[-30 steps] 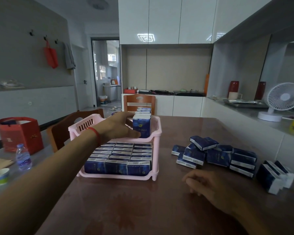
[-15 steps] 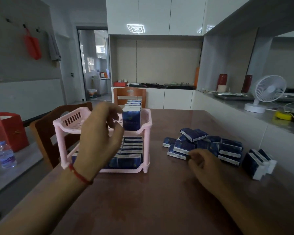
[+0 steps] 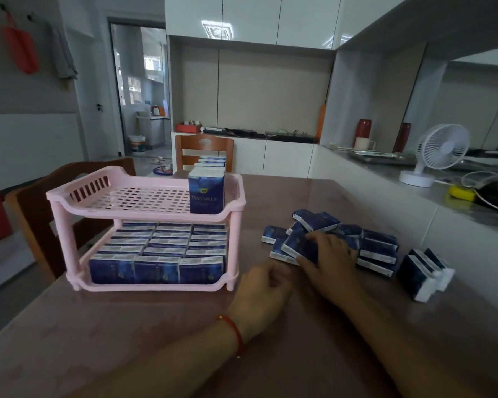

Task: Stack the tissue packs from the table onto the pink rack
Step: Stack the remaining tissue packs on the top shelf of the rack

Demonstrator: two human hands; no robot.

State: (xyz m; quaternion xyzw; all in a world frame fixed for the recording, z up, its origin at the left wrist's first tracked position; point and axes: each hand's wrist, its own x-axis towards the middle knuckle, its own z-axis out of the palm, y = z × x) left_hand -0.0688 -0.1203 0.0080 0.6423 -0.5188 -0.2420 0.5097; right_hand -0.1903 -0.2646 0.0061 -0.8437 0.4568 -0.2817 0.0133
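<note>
1. Step in hand, as we read it: fetching the next pack. Our right hand [image 3: 329, 264] lies on the loose heap of dark-blue, white-edged tissue packs [image 3: 342, 239] on the brown table [image 3: 156, 340], fingers [image 3: 316, 239] spread over the nearest tilted pack [image 3: 298, 247], thumb at its near edge. Looks like a grip forming, but we can't tell if it's closed round the pack yet.
2. Our left hand [image 3: 260, 294], w/ red string bracelet [image 3: 233, 331], rests on the table just beside the right; fingers loosely curled, holding nothing.
3. Pink two-tier slotted plastic rack [image 3: 78, 196] stands to the left, well apart from the heap. Bottom tier packed full w/ upright packs; top tier has one row of upright packs [image 3: 207, 191] along its right side, rest bare.
4. Two more packs stand on edge at far right [image 3: 423, 275].
5. Next move needs: a firm pinch on one pack only, lift clear w/o dragging neighbours, carry over the rim, set it upright beside the existing row.
</note>
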